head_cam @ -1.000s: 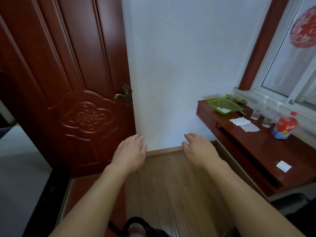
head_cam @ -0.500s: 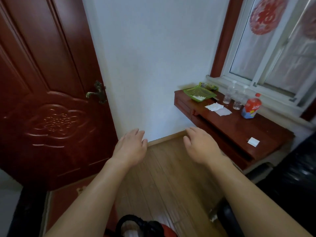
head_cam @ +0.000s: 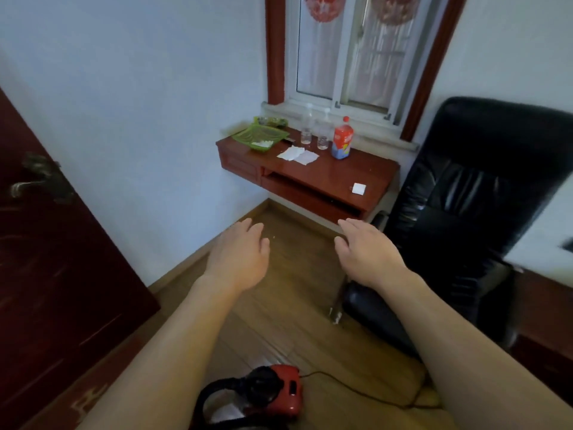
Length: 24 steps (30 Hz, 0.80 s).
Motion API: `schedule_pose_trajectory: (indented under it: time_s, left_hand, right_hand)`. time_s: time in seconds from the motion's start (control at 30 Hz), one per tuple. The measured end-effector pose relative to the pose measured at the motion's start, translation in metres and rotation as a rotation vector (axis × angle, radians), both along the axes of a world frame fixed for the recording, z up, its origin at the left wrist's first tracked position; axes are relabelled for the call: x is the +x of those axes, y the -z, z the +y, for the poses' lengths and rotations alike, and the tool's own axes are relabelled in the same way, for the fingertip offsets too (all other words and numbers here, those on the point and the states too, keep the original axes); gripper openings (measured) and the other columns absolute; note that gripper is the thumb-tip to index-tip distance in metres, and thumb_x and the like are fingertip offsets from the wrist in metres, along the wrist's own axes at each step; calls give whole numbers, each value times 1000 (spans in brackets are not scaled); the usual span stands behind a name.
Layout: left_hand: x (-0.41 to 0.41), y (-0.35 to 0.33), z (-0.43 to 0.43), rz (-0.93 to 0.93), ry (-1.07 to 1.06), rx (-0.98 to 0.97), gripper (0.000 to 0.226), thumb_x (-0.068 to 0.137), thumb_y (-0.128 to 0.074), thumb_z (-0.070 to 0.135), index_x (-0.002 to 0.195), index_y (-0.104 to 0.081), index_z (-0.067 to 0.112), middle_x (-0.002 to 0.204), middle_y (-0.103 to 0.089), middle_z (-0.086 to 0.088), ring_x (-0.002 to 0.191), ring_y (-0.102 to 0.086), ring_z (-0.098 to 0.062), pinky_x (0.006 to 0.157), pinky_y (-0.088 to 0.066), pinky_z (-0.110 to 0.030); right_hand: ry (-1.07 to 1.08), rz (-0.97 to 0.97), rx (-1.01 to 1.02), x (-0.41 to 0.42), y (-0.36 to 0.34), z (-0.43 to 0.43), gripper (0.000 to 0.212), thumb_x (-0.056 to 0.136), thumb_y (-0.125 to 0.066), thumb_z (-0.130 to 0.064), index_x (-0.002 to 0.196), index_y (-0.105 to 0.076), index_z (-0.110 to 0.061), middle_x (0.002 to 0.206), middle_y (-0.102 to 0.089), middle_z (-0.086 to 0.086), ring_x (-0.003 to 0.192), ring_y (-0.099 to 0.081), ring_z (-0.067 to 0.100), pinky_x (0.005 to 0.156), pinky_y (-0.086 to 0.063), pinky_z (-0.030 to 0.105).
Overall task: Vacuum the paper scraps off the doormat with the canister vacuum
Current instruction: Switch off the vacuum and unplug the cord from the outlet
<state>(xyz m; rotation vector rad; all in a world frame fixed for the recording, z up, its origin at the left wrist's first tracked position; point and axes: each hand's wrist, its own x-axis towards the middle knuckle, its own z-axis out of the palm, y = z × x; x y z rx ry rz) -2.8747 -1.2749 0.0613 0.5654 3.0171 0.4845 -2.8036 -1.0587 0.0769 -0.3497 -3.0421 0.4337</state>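
View from a head-worn camera, looking down into the corner of a small room. Both bare arms reach forward, palms down. The left hand [head_cam: 238,259] and right hand [head_cam: 367,256] hover apart above the floor, fingers [head_cam: 248,226] straight and relaxed, holding nothing. The hands look ready rather than busy, so the cleaning seems not yet begun.

The red vacuum [head_cam: 283,389] sits on the floor at the bottom edge, just below the left forearm, with its black hose [head_cam: 214,395] curling to the left. A thin black cord [head_cam: 356,391] trails off to the right, probably toward a socket out of view. The doormat and paper scraps cannot be made out for certain.

The floor [head_cam: 297,305] is brown wood plank. A dark red door [head_cam: 46,274] fills the left side, beside a white wall [head_cam: 139,103]. A red-brown desk [head_cam: 335,178] is fixed under a window [head_cam: 350,48]. On it sit a green tray [head_cam: 263,135], white papers [head_cam: 297,155] and a red bottle [head_cam: 341,141]. A black padded chair [head_cam: 465,197] stands to the right.
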Motion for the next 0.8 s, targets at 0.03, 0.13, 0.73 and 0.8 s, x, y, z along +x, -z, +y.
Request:
schedule_pose_trajectory:
  time_s: [0.03,0.13,0.73,0.8]
  left_hand:
    - [2,1,8,4,28,-5,51,107,-35,42,154,-35,25,164,-31,-1,151,-28,-22,122,-30,-45]
    - [11,1,37,17,125,0,51,106,-37,42,154,-35,27,164,-31,1,151,-29,-21,120,-30,-42]
    - [158,-5,294,39,591,15,49,107,-38,35,150,-43,12,157,-40,-9,146,-34,-25,120,-29,-40]
    - [177,0,324,19,610,19,51,107,-36,36,153,-39,14,161,-34,-9,150,-28,-25,123,-26,-41]
  right_hand:
    - [26,1,2,9,0,6,49,105,-35,-35,149,-43,-14,149,-48,3,139,-42,20,116,-33,37]
    - [108,25,7,40,-1,28,48,104,-34,-34,144,-48,-13,142,-53,3,136,-45,23,114,-37,38]
    - [498,68,-13,273,4,241,48,105,-33,-38,145,-48,-17,149,-49,1,140,-41,22,116,-33,39]
    - [537,63,-9,301,5,266,47,106,-34,-36,147,-46,-16,151,-47,2,141,-39,21,116,-30,37]
